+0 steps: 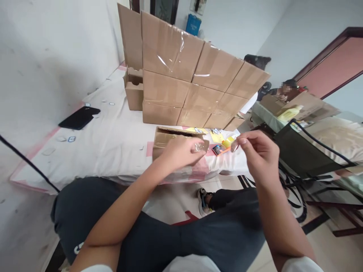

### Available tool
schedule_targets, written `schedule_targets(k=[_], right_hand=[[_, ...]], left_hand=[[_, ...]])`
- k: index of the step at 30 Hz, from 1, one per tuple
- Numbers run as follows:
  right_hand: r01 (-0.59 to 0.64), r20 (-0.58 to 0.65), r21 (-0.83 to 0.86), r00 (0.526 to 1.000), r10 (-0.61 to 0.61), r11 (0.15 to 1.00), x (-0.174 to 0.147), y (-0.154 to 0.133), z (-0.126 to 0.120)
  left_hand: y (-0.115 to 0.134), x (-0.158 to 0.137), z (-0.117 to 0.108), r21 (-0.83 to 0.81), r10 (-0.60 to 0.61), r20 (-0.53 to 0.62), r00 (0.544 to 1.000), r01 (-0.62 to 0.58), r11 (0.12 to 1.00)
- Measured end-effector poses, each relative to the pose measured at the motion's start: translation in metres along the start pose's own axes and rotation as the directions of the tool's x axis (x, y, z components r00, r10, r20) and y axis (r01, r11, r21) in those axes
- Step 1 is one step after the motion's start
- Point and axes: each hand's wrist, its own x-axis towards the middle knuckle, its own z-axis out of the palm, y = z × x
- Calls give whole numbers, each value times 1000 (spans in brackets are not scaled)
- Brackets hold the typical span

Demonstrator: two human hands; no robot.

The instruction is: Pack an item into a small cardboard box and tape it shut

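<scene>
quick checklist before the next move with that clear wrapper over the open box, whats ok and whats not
1. Left hand grips the clear wrapper: ok.
2. Right hand pinches something small at its fingertips: ok; what it is, cannot tell.
3. Small open box sits directly behind the left hand, top flap up: ok.
4. Box contents visible: cannot tell, the hand hides them.
5. Yellow and orange bits lie loose on the bed sheet near its edge: not ok.
6. Stack of taped cartons stands upright behind: ok.
</scene>
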Motion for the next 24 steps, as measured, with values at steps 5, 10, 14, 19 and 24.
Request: schedule_targets(k=[5, 10, 14, 19, 24], right_hand=[[-151, 335, 193, 939, 80, 969, 25, 12, -2], [-222, 591, 164, 802, 84, 961, 47, 50, 31], [-172, 688, 102, 724, 55, 980, 63, 74, 54], [-127, 701, 31, 710, 69, 991, 69, 88, 65], [-97, 691, 26, 721, 52, 995, 64, 99, 68]], left_hand=[[-44, 5, -12, 441, 80, -167, 983, 2, 898], [-65, 1, -3, 499, 73, -51, 996, -38, 866], [-65, -3, -1, 497, 91, -67, 994, -46, 866], [-67, -3, -1, 533, 110, -15, 994, -85, 842], [-70, -5, 0, 557, 121, 18, 992, -110, 823]])
